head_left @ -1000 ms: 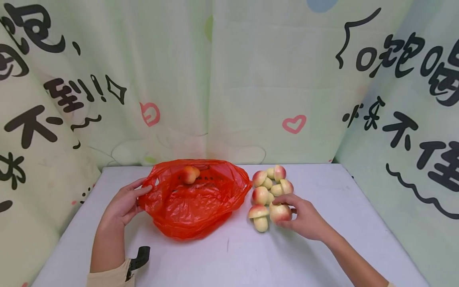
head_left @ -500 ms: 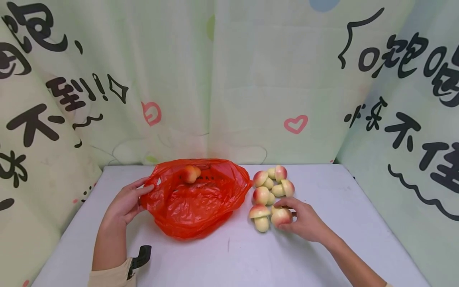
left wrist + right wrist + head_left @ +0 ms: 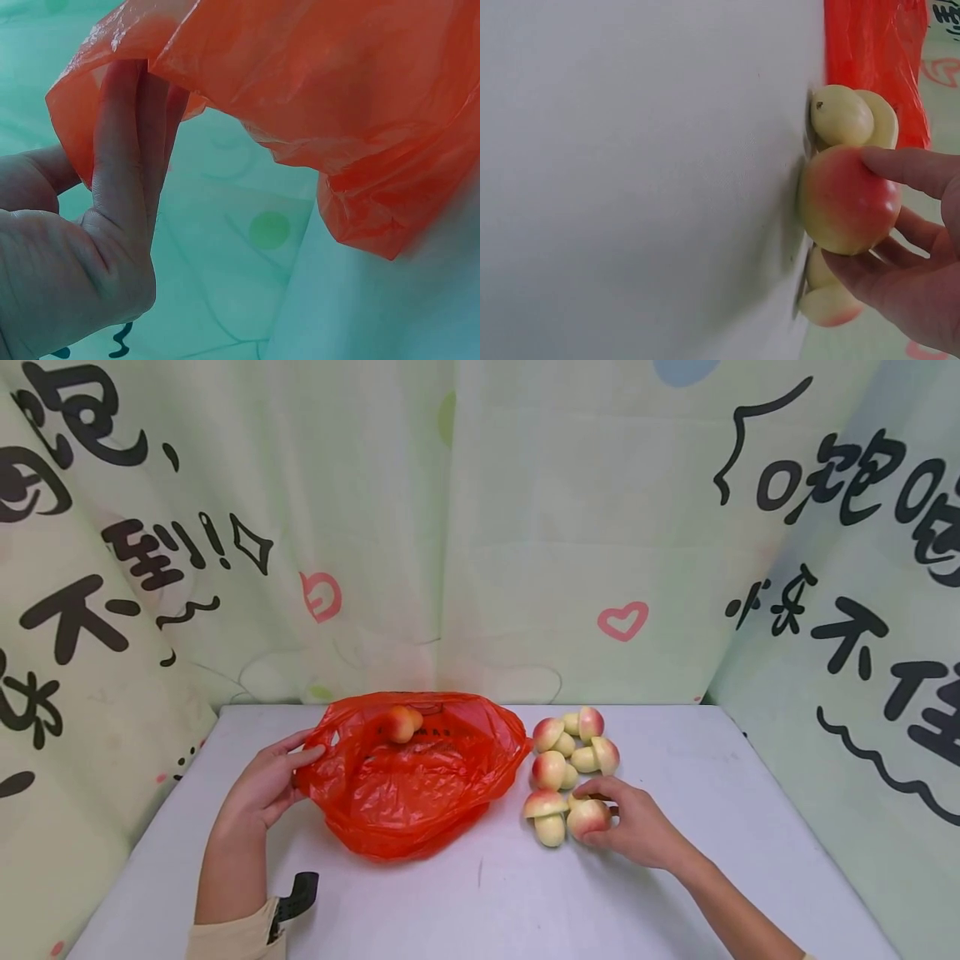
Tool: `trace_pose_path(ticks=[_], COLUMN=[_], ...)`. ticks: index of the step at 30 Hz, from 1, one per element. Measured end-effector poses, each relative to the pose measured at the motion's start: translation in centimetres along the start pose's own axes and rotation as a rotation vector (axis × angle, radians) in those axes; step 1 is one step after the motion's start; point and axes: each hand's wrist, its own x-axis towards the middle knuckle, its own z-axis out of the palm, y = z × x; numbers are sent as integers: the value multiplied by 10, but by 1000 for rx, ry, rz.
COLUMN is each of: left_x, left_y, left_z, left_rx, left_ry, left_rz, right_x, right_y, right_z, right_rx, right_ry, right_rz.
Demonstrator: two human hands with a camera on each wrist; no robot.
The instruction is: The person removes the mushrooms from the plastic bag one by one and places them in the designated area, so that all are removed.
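Observation:
A red plastic bag (image 3: 427,785) lies with its mouth spread wide on the white table. My left hand (image 3: 273,781) pinches its left edge between thumb and fingers; the left wrist view shows the fingers (image 3: 120,150) behind the thin film. Inside the bag, near its back, sits one toy mushroom (image 3: 399,724) with an orange-red look. To the right of the bag, my right hand (image 3: 633,822) holds the red-capped toy mushroom (image 3: 847,199) by its cap, thumb on one side and fingers on the other, low over the table.
Several more toy mushrooms, pale-stemmed with pink-red caps, cluster between bag and right hand; the nearest mushroom (image 3: 547,817) lies just left of the held one. The white table (image 3: 420,910) ends at a printed curtain (image 3: 517,527) behind and at both sides.
The view has shifted slightly. Both hands keep their holds on the bag and the mushroom, with hardly any movement.

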Motion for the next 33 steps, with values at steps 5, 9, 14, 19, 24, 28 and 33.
trace_pose_path(ticks=[5, 9, 14, 19, 24, 28, 33], left_x=[0, -1, -1, 0, -1, -1, -2], left_y=[1, 1, 0, -1, -1, 0, 1], left_z=[2, 2, 2, 2, 2, 2, 2], left_rx=[0, 1, 7, 6, 9, 10, 9], left_ry=[0, 1, 1, 1, -1, -5, 1], left_rz=[0, 3, 7, 5, 8, 11, 8], right_x=[1, 1, 1, 0, -1, -1, -1], right_y=[2, 4, 5, 5, 4, 3, 0], right_z=[1, 2, 3, 3, 2, 1, 1], right_rx=[-9, -5, 7, 3, -3, -11, -17], right_ry=[-2, 0, -1, -3, 9, 21, 36], right_rz=[16, 22, 21, 20, 7, -8, 1])
